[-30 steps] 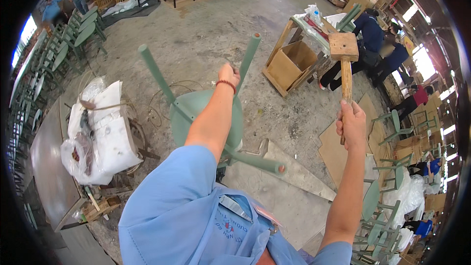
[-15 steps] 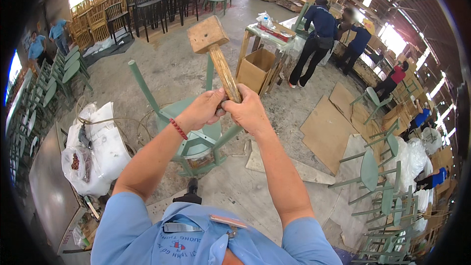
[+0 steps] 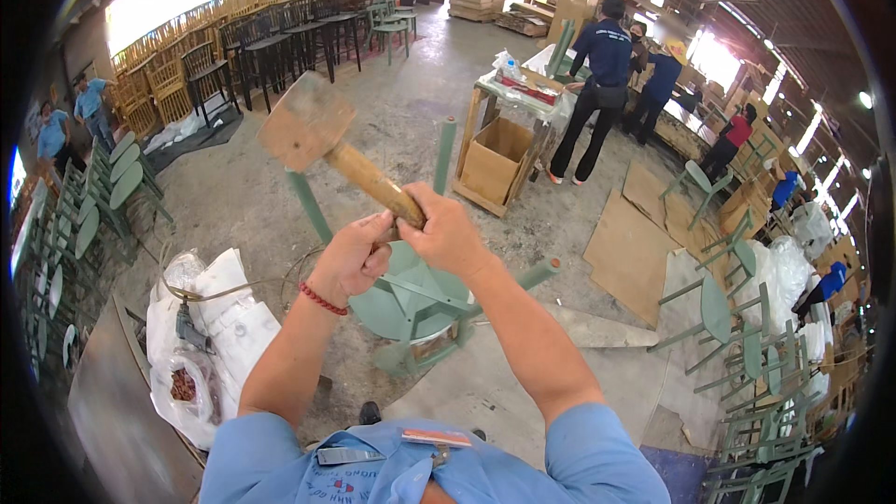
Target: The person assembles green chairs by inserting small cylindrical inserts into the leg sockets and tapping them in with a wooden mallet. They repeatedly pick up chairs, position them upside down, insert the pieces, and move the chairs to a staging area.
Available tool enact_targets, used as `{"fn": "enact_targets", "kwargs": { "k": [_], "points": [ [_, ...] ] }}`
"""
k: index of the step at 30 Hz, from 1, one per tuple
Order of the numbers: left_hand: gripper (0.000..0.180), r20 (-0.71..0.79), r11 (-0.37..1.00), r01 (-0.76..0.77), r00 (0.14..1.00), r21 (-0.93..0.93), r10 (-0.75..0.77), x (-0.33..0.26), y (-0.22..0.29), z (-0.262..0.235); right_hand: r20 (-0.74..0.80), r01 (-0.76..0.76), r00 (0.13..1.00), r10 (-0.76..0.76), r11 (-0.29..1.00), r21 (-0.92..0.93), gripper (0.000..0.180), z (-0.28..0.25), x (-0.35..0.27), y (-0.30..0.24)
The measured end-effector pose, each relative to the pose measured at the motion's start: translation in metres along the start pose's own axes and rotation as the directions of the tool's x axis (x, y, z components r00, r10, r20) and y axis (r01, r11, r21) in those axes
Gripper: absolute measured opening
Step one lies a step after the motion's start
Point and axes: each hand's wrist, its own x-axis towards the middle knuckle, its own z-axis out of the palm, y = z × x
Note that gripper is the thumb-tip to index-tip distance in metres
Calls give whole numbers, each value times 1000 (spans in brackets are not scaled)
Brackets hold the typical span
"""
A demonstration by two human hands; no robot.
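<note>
A wooden mallet (image 3: 306, 121) with a blocky head and round handle is raised before me, its head to the upper left. My right hand (image 3: 446, 231) is wrapped around the lower handle. Close against it, my left hand (image 3: 350, 259), with a red bead bracelet at the wrist, is closed. Its thumb reaches the right hand's fingers, and what it holds, if anything, is hidden. Beneath the hands a green chair (image 3: 397, 289) lies upturned on the floor, legs pointing up. My hands and forearms cover part of it.
To the left, white sheeting (image 3: 233, 317) bears a power drill (image 3: 193, 327) and a bag of small brown pieces (image 3: 184, 385). Ahead stands a worktable (image 3: 523, 93) with a cardboard box (image 3: 499, 161). Flat cardboard (image 3: 630, 252) and green chairs (image 3: 714, 313) lie right. Several people work farther off.
The mallet has swung left and tilted, its head now farther left. Both hands have shifted slightly left and down, and the left no longer overlaps the handle as closely. My view has shifted too.
</note>
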Motion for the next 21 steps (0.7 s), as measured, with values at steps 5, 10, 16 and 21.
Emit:
{"fn": "enact_targets", "kwargs": {
  "k": [5,10,16,21],
  "points": [
    [22,50,995,-2,999,-98,7,1,2,-105,57,-91,994,93,995,-36,33,93,31,-4],
    [16,-20,982,87,996,-167,-91,9,18,-126,41,-241,969,243,970,-36,34,132,41,13],
    [28,-328,830,-289,818,476,473,55,65,-228,10,-353,936,353,935,38,33,151,56,31],
    [33,-276,900,-225,899,373,340,107,124,-279,80,-644,759,647,725,243,27,151,62,35]
  ]
}}
